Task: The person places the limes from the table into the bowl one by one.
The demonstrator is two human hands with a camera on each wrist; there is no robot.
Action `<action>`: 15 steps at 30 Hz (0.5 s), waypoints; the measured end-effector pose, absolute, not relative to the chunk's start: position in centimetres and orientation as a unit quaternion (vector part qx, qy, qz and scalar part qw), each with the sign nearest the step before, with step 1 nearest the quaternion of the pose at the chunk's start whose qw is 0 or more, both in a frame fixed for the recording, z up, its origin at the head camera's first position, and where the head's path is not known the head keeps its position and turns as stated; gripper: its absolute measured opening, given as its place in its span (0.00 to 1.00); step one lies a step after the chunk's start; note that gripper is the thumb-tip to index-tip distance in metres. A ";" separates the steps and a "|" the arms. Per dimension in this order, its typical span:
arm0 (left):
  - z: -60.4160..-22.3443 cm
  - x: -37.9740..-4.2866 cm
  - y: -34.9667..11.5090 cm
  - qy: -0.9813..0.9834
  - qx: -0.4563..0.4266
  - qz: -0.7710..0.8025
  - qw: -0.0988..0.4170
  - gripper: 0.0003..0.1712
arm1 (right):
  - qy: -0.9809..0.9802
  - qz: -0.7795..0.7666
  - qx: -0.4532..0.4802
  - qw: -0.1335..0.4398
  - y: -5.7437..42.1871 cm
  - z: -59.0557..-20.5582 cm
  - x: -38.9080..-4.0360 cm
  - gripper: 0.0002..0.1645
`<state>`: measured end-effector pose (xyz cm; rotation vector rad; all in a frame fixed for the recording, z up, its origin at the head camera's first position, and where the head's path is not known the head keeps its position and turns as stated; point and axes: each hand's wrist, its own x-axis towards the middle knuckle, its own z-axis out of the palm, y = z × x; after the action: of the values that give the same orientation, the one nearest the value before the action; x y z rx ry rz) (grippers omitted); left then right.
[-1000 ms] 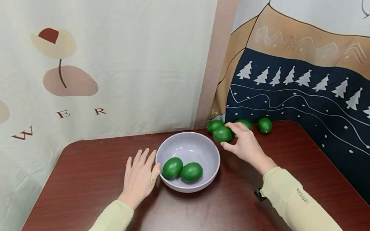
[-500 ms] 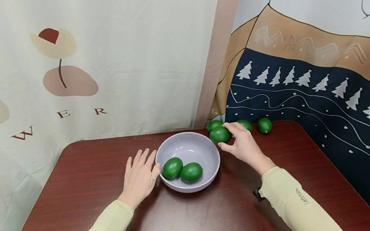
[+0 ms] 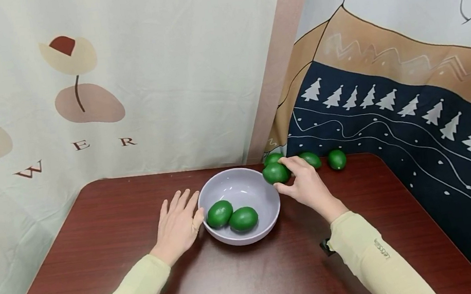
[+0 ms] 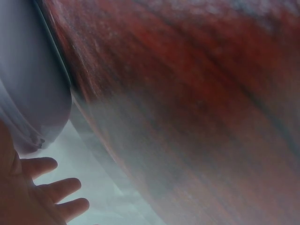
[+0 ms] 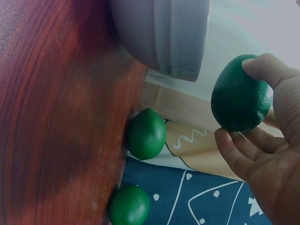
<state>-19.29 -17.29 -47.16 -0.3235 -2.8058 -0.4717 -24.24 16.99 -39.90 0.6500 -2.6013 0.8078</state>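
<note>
A green lime [image 3: 276,173] is pinched between the thumb and fingers of my right hand [image 3: 309,188], at the right rim of the lilac bowl [image 3: 244,185]. The right wrist view shows this lime [image 5: 238,96] raised off the table, beside the outer wall of the bowl [image 5: 161,35]. Two more limes lie inside the bowl, one to the left [image 3: 219,213] and another beside it [image 3: 243,219]. On the bowl's left, my left hand [image 3: 178,225] has its fingers extended and spread, the thumb right at the rim; no thing is in its grasp.
Three limes lie along the table's back edge: one behind the held lime [image 3: 272,158], a second lime [image 3: 310,159] behind the right hand, and a third lime [image 3: 336,159] farther right. Printed curtains [image 3: 175,85] hang behind the reddish-brown table [image 3: 252,282].
My right hand has moved slightly left with the lime, bringing it from beside the bowl to its right rim. The left hand and the bowl have stayed put.
</note>
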 end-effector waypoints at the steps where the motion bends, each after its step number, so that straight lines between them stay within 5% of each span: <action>1: -47.1 -19.3 -17.3 -0.971 -0.112 -0.163 0.137 0.31 | -0.916 0.283 0.229 0.169 17.0 -39.9 -24.2 0.36; 15: -47.3 -19.4 -17.3 -0.972 -0.113 -0.163 0.128 0.32 | -0.922 0.266 0.239 0.147 16.1 -39.5 -24.4 0.36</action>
<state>-19.36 -17.32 -47.29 -0.3278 -2.8271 -0.4741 -24.40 16.12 -39.46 0.6889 -2.6532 0.7663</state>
